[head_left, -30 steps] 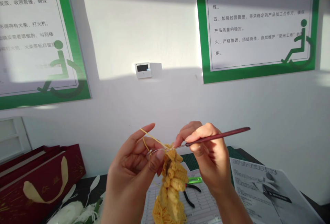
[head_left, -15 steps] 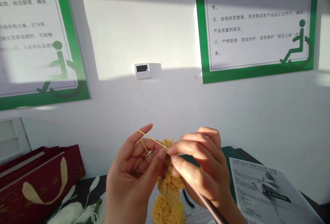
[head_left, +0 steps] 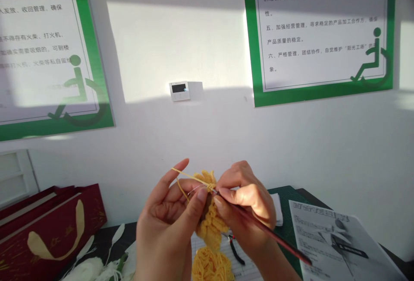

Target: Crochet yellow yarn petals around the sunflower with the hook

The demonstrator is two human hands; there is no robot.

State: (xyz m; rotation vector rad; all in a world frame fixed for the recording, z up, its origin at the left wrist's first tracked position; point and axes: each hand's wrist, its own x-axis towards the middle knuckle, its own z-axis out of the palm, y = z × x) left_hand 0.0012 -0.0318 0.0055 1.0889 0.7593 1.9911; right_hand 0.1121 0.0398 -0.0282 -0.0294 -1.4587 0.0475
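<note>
Between both hands hangs a yellow crocheted piece [head_left: 211,225] with petal-like bumps. My left hand [head_left: 176,212] pinches its upper part between thumb and fingers, and a yellow strand runs over the raised index finger. A thin wire shows beside the left fingers. My right hand [head_left: 249,203] is closed round a dark reddish crochet hook [head_left: 274,235], whose metal tip touches the yarn at the top of the piece. Below the work lies a bundle of yellow yarn [head_left: 211,266].
Dark red gift bags [head_left: 54,229] stand at the left, near white yarn pieces [head_left: 89,268]. Black-handled pliers [head_left: 237,253] lie on lined paper. At the right, a printed sheet [head_left: 339,242] partly covers a green mat [head_left: 284,197]. A wall rises behind.
My right hand has turned and shifted slightly left, bringing the hook's shaft and tip into fuller view. The crocheted piece has tilted a little, and more of the pliers shows.
</note>
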